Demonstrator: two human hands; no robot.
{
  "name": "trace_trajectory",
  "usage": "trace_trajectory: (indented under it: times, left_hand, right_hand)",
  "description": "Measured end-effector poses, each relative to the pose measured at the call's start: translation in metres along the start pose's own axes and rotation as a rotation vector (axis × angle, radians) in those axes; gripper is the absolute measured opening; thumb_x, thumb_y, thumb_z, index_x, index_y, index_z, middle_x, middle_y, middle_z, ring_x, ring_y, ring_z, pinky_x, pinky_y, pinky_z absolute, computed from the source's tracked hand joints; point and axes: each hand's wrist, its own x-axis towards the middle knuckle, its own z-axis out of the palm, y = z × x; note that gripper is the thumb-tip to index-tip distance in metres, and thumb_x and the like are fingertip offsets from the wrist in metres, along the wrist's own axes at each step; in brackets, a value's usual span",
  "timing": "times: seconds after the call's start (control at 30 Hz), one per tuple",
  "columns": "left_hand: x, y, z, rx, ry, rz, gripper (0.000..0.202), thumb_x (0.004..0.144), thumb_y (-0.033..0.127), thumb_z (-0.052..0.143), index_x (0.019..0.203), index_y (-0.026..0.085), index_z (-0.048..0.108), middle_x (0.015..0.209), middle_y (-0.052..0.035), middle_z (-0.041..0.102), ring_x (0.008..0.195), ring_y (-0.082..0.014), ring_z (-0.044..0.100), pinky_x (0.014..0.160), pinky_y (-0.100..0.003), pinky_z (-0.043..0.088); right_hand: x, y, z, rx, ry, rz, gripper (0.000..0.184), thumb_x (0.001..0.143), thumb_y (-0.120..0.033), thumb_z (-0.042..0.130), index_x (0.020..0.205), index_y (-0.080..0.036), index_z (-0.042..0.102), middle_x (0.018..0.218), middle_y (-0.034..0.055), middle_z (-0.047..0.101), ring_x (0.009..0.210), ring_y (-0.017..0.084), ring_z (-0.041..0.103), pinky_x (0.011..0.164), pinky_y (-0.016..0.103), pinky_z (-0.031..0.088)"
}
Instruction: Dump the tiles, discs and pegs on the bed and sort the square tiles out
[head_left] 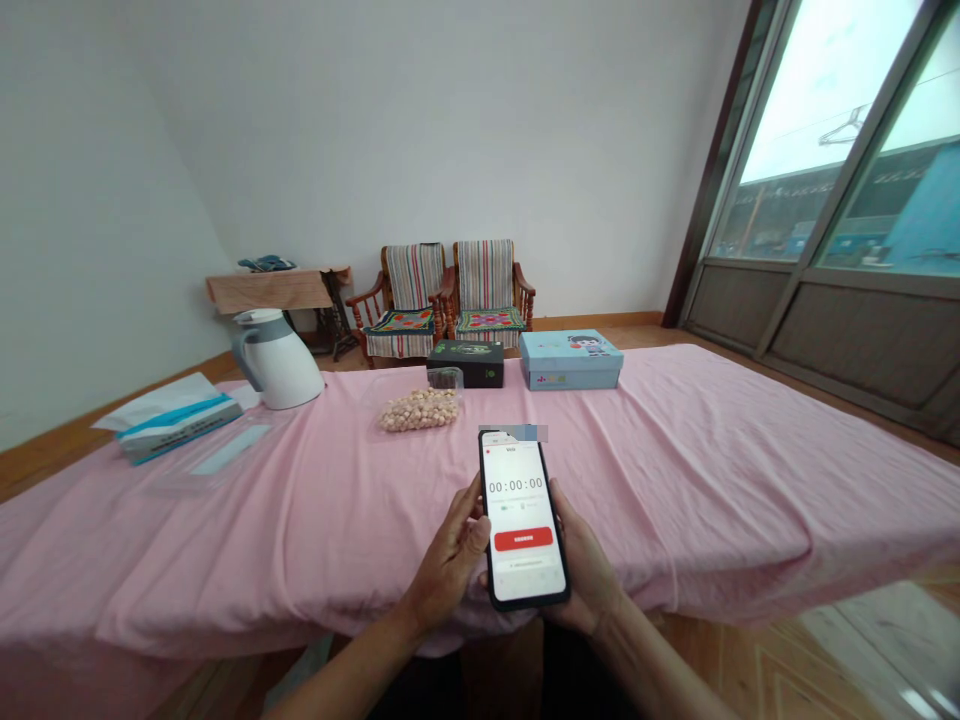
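A smartphone [523, 515] in a dark case is held upright over the near edge of the table, its lit screen facing me with a zeroed timer and a red button. My left hand [454, 545] grips its left side, thumb along the edge. On the other side, my right hand [589, 560] is wrapped round the phone's right edge, with most of its fingers hidden behind. Beyond the phone lies a clear plastic bag of pistachio-like nuts [420, 410].
Pink cloth [360, 520] covers the table. At the left stand a white-and-grey jug [281, 365], a tissue pack [180, 425] and a clear flat plastic bag [225, 455]. A black box [466, 364] and a light-blue box [571, 360] sit at the far edge. Two chairs [486, 285] stand behind.
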Motion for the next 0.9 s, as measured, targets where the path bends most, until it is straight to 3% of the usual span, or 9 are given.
trace_trajectory:
  times: [0.2, 0.3, 0.4, 0.6, 0.9]
  left_hand:
    - [-0.014, -0.003, -0.001, -0.112, -0.059, -0.043, 0.064, 0.088, 0.045, 0.056, 0.145, 0.027, 0.035, 0.115, -0.0087, 0.058, 0.091, -0.0186, 0.06, 0.081, -0.032, 0.052]
    - [-0.02, -0.003, 0.0, -0.231, -0.096, -0.154, 0.059, 0.088, 0.047, 0.054, 0.142, 0.027, 0.039, 0.088, -0.0038, 0.06, 0.064, -0.0123, 0.057, 0.06, -0.027, 0.052]
    - [-0.024, -0.002, 0.003, -0.373, -0.097, -0.237, 0.052, 0.09, 0.049, 0.051, 0.136, 0.025, 0.045, 0.065, 0.004, 0.048, 0.047, -0.0073, 0.046, 0.046, -0.022, 0.046]
    - [-0.03, 0.006, 0.011, -0.466, -0.118, -0.303, 0.039, 0.092, 0.046, 0.049, 0.121, 0.021, 0.053, 0.06, 0.006, 0.042, 0.045, -0.0064, 0.047, 0.043, -0.018, 0.04]
    - [-0.027, 0.004, 0.011, -0.432, -0.104, -0.337, 0.045, 0.089, 0.05, 0.052, 0.123, 0.02, 0.051, 0.057, 0.0078, 0.04, 0.041, -0.0076, 0.045, 0.041, -0.02, 0.04]
  right_hand:
    - [-0.011, 0.009, -0.016, -0.013, -0.126, 0.066, 0.068, 0.093, -0.064, 0.031, 0.125, -0.009, 0.056, 0.104, 0.0163, 0.07, 0.09, 0.027, 0.068, 0.085, 0.05, 0.049]
    - [-0.016, 0.015, -0.022, -0.039, -0.182, 0.1, 0.074, 0.091, -0.068, 0.03, 0.124, -0.008, 0.057, 0.104, 0.0179, 0.069, 0.09, 0.028, 0.067, 0.085, 0.05, 0.049]
    - [-0.021, 0.02, -0.025, -0.057, -0.214, 0.1, 0.074, 0.09, -0.069, 0.03, 0.124, -0.008, 0.056, 0.107, 0.0187, 0.068, 0.089, 0.028, 0.067, 0.082, 0.049, 0.05]
    - [-0.031, 0.026, -0.025, -0.053, -0.25, 0.095, 0.076, 0.089, -0.071, 0.027, 0.125, -0.011, 0.055, 0.109, 0.018, 0.067, 0.09, 0.028, 0.066, 0.079, 0.047, 0.051]
    - [-0.025, 0.032, -0.036, -0.016, -0.226, 0.095, 0.076, 0.088, -0.072, 0.028, 0.125, -0.011, 0.055, 0.108, 0.0177, 0.068, 0.09, 0.027, 0.066, 0.083, 0.049, 0.048]
